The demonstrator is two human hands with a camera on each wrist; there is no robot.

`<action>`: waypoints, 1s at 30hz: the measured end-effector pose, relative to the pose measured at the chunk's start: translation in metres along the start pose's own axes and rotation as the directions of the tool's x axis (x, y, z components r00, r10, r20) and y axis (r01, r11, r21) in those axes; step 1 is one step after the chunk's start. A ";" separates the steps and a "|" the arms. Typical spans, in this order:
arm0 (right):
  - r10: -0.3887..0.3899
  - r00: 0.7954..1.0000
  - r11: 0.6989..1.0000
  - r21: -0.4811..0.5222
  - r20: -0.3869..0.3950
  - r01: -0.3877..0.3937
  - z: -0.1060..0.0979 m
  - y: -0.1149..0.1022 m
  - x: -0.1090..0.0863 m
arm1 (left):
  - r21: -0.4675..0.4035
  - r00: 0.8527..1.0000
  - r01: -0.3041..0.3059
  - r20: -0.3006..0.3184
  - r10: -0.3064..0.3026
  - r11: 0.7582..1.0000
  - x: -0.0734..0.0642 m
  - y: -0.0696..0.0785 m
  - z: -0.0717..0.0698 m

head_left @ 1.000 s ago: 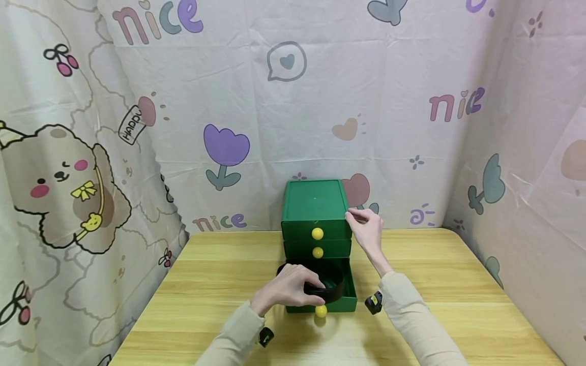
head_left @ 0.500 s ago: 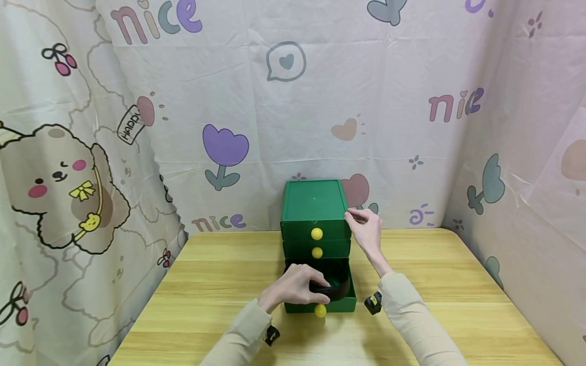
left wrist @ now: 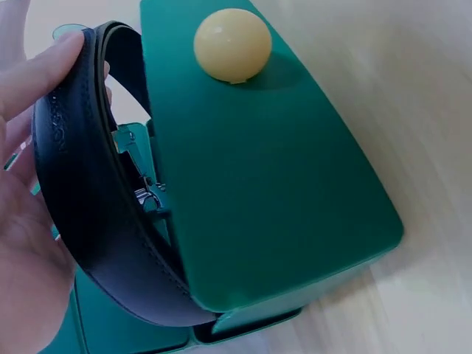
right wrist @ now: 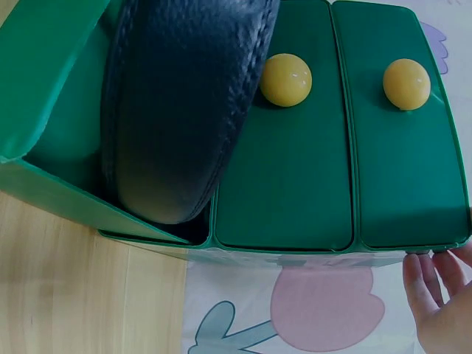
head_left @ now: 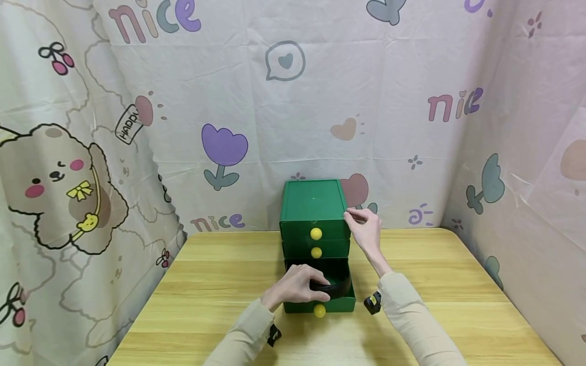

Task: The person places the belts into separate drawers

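A coiled black leather belt (head_left: 341, 290) sits partly inside the pulled-out bottom drawer (head_left: 341, 305) of a green drawer cabinet (head_left: 313, 201). My left hand (head_left: 298, 283) pinches its near side, the thumb outside the loop and the fingers inside. Stitching and a raised mark show on the belt (left wrist: 92, 221) in the left wrist view, with a metal piece within the loop. At the cabinet's upper right front corner, my right hand (head_left: 366, 227) touches the side with its fingertips. The right wrist view has the belt (right wrist: 181, 110) rising above the drawer's walls.
Two upper drawers are closed, with yellow knobs (head_left: 316, 234) on their fronts; another knob (head_left: 319, 311) is on the bottom drawer. The cabinet stands on a wooden table (head_left: 220, 274) near a patterned cloth backdrop (head_left: 293, 127).
My left hand has moved slightly right with the belt, which now lies further within the drawer's sides. The right hand stays at the cabinet's corner.
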State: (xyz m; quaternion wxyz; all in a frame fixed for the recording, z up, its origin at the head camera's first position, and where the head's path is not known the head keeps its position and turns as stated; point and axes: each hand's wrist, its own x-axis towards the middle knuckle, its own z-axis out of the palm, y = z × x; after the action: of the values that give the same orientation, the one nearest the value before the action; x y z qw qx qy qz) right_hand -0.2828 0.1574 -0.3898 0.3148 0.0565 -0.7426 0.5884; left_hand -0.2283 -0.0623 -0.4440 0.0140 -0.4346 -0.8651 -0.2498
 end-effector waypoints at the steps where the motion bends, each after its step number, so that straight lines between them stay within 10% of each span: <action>1: -0.001 1.000 1.000 0.000 -0.001 0.001 0.000 0.000 0.000 | 0.002 1.000 0.004 -0.002 -0.004 1.000 0.000 -0.001 0.001; 30: 0.022 1.000 1.000 -0.012 0.005 -0.022 0.000 -0.011 -0.002 | -0.068 0.996 0.079 -0.037 -0.082 0.995 0.000 -0.028 0.017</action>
State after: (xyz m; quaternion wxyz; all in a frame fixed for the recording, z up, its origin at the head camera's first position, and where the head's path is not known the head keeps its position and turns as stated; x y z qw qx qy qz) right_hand -0.2761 0.1532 -0.3814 0.3066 0.0479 -0.7475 0.5873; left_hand -0.2462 -0.0690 -0.4712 0.0070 -0.3945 -0.8728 -0.2873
